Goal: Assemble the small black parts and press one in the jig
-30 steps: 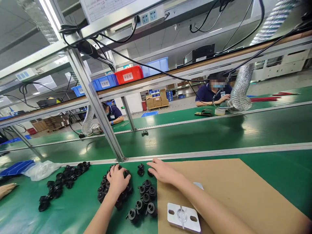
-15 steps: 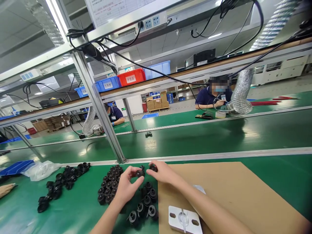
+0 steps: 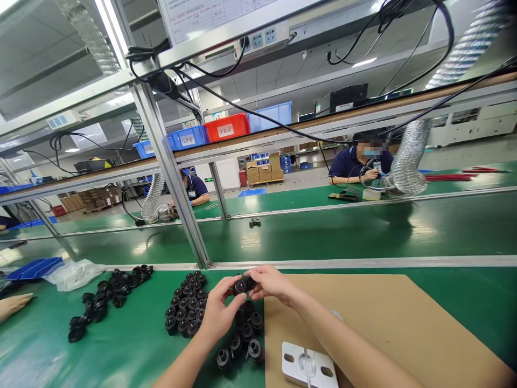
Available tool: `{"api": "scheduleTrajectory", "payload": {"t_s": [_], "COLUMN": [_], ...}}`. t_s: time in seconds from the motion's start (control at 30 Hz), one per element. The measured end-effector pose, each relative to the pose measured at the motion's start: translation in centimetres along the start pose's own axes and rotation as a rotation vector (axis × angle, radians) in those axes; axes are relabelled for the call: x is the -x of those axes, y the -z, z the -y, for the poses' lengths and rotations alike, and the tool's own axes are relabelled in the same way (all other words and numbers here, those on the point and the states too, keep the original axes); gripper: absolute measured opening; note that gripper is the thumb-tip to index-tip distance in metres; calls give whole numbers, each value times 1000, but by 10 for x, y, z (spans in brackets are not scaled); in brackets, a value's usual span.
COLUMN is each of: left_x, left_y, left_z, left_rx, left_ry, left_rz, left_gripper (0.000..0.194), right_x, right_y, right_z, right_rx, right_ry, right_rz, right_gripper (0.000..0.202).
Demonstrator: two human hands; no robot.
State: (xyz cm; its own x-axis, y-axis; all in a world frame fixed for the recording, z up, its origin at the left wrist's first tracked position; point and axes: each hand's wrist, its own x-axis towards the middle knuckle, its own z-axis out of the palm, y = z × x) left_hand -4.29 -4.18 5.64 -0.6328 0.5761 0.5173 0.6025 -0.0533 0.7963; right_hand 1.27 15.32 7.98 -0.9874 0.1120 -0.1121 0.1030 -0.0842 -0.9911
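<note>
My left hand (image 3: pixel 220 308) pinches a round black plastic part (image 3: pixel 239 286) between thumb and fingers. Close beside it, my right hand (image 3: pixel 271 284) grips a second small dark part (image 3: pixel 250 282), partly covered by the fingers. The two parts meet or nearly meet; I cannot tell which. Below the hands stands a group of black stemmed parts (image 3: pixel 254 349) on the green table. Left of my left hand, a cluster of round black caps (image 3: pixel 182 313) is set out in tight rows. Under my right forearm lies a silver metal block (image 3: pixel 297 366) with slots and a round recess.
A brown cardboard sheet (image 3: pixel 383 323) covers the table's right side. Loose black parts (image 3: pixel 97 304), a clear plastic bag (image 3: pixel 75 274) and another person's hand (image 3: pixel 14 306) are at the left. A metal post (image 3: pixel 173 178) rises behind. Two people sit across the bench.
My hands have come together, bringing the two held parts from apart to side by side. The whole view has shifted slightly.
</note>
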Motion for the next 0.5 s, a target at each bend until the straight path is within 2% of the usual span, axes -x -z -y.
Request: {"api": "scheduleTrajectory", "payload": {"t_s": [0.23,0.4,0.5], "left_x": [2,2,0], "left_y": [0,-1,0], "left_z": [-1,1,-2], "left_rx": [4,79,93], "left_ry": [-30,65,96], "left_rz": [-18,-82,-100], "left_gripper": [39,50,41], "right_x": [3,11,14], "right_y": [0,-7,-7], "right_z": [7,14,15], "right_rx": [-147,-197,-197], "right_ry": [28,32,32], "right_rz": [-35,27,72], "right_gripper": [33,32,32]}}
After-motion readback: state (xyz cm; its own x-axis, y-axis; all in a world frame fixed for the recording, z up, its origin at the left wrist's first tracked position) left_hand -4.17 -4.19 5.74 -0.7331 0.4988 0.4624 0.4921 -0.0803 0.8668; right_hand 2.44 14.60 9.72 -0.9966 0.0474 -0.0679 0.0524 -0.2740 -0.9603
